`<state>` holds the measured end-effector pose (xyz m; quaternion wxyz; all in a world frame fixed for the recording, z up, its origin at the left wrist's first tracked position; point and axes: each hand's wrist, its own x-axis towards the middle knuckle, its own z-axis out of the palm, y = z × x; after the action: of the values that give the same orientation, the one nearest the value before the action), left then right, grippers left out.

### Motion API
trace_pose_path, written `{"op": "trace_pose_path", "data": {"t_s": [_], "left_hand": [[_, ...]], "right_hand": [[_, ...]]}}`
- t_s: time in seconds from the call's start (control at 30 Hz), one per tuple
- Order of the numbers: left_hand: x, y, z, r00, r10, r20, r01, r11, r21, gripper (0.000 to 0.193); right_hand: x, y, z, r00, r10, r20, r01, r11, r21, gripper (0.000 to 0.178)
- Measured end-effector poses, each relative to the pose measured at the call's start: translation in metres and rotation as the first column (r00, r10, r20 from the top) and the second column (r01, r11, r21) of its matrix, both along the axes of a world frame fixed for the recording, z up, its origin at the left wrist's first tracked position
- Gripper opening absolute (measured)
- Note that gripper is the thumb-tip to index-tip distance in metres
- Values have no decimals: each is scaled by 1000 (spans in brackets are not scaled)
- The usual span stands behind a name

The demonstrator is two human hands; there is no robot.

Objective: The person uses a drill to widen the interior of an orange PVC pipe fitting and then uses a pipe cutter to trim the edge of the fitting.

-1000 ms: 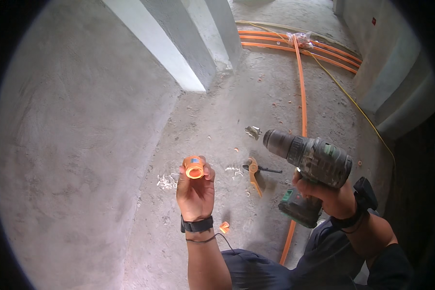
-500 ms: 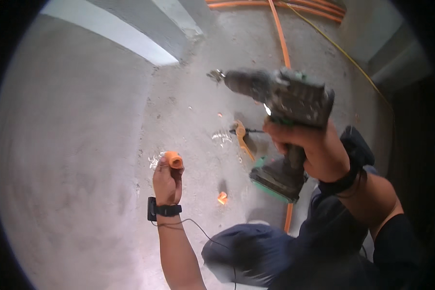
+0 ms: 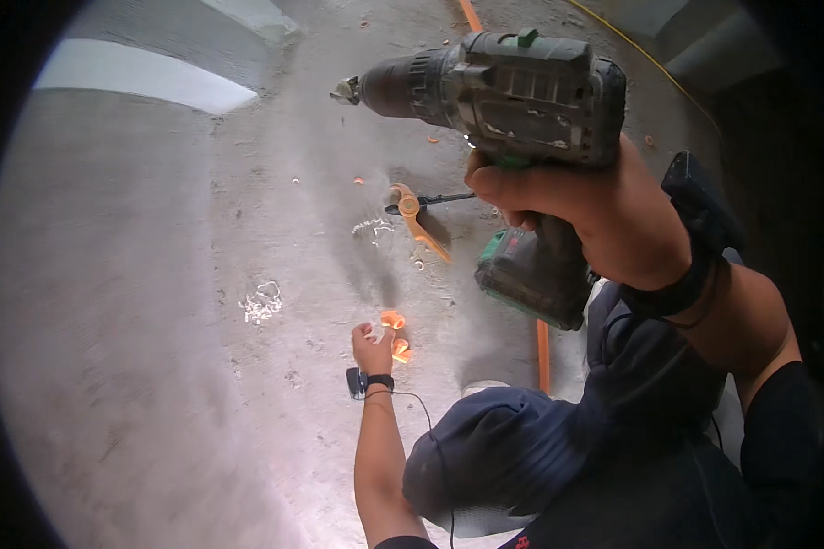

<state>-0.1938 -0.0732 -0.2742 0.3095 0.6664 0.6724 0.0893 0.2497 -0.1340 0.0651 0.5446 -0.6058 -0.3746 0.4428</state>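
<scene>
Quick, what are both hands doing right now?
Left hand: open, fingers apart, next to an orange fitting; whether they touch can't be told.
Right hand: closed, holding the drill by its handle.

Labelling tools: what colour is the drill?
The drill is dark grey-black with some green; best in the head view.

Right hand (image 3: 590, 206) grips a cordless drill (image 3: 531, 96), bit (image 3: 346, 91) pointing left. Left hand (image 3: 373, 352), fingers parted, is beside two orange pipe fittings (image 3: 393, 318); contact is unclear. Orange-and-black hand tool (image 3: 410, 209) lies beyond it; white shavings (image 3: 262, 306) lie to its left.
</scene>
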Motion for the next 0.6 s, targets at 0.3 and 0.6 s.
{"op": "trace_pose_path", "data": {"t_s": [0.3, 0.6], "left_hand": [[-39, -48, -26, 963, -13, -268, 8, 1000, -18, 58], [67, 13, 244, 399, 257, 880, -5, 961, -278, 29]], "right_hand": [[-16, 13, -2, 987, 117, 114, -136, 975, 175, 33], [-3, 5, 1, 803, 581, -134, -518, 791, 325, 48]]}}
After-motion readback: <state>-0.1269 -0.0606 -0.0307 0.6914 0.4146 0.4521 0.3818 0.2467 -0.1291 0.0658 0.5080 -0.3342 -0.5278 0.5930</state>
